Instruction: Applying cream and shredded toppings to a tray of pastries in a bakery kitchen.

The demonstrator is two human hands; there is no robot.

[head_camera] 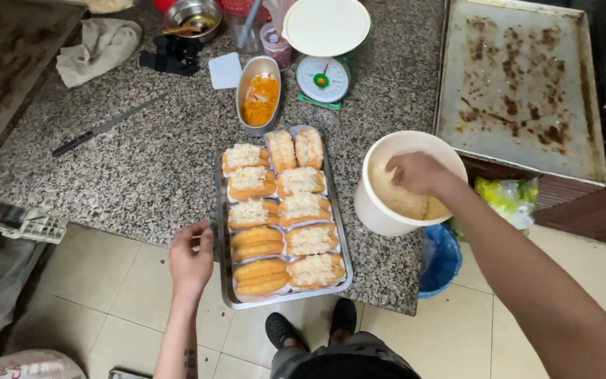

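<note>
A metal tray (221, 231) on the granite counter holds several orange buns in white paper, most topped with pale shreds (301, 180); two buns (257, 242) at the front left are bare. My left hand (191, 258) rests at the tray's front left edge, fingers loosely curled, holding nothing that I can see. My right hand (416, 173) reaches into a white bucket (380, 210) of pale shredded filling to the right of the tray; its fingertips are bunched in the filling.
Behind the tray stand an oval metal dish of orange shreds (259, 98) and a green kitchen scale (323, 76). A knife (99, 129) lies at left, a stained baking sheet (520, 84) at right. A blue bin (440, 260) sits on the tiled floor.
</note>
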